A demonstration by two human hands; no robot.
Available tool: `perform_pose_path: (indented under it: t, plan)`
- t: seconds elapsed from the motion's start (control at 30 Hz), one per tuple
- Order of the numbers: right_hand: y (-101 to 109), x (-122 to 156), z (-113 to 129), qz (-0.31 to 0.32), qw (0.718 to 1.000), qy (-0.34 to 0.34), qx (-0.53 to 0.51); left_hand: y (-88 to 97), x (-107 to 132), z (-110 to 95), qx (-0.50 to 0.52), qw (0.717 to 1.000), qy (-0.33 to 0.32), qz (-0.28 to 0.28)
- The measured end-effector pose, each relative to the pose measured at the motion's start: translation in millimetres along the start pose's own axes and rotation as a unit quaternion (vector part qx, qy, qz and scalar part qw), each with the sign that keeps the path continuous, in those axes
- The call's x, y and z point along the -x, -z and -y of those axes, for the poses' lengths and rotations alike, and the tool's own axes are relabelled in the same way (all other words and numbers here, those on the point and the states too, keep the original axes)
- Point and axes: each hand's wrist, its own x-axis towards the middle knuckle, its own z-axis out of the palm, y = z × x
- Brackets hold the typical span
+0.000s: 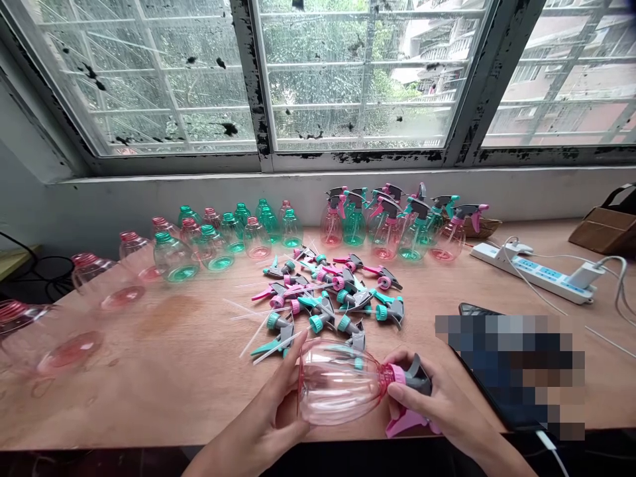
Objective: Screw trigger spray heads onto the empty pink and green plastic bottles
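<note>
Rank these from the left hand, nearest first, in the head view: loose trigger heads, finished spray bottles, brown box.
1. Loose trigger heads: piled just beyond the left hand, which holds the pink bottle.
2. Finished spray bottles: back row, right of centre.
3. Brown box: far right corner.

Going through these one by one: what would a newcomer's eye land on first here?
First, the clear pink bottle held sideways at the near edge of the table, the left hand cupping its base and the right hand gripping its pink-and-grey trigger head. Behind, a heap of loose pink and teal sprayers covers mid-table; open bottles line the back left, and assembled spray bottles stand below the window.
</note>
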Motion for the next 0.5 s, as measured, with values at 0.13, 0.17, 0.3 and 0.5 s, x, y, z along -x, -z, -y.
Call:
perform_pose_path:
  t: [0.13, 0.17, 0.3, 0.5]
  plan:
    - [-0.7, -0.4, 0.1, -0.009, 1.0, 0.013, 0.025, -0.1, -0.8, -1.7, 0.017, 1.0, 0.01, 0.014]
    - [-0.8, -0.4, 0.4, -0.013, 0.999, 0.017, 0.031, 0.1, -1.0, -2.3, 0.024, 0.999, 0.016, 0.017]
    - [-1.0, -0.2, 1.6, -0.006, 1.0, 0.008, 0.017, 0.9, -0.4, -2.6, 0.015, 0.999, 0.024, 0.023]
    - [-0.6, 0.3, 2.3, -0.001, 1.0, 0.001, 0.012, 1.1, 2.6, -2.0, -0.026, 1.0, 0.007, 0.014]
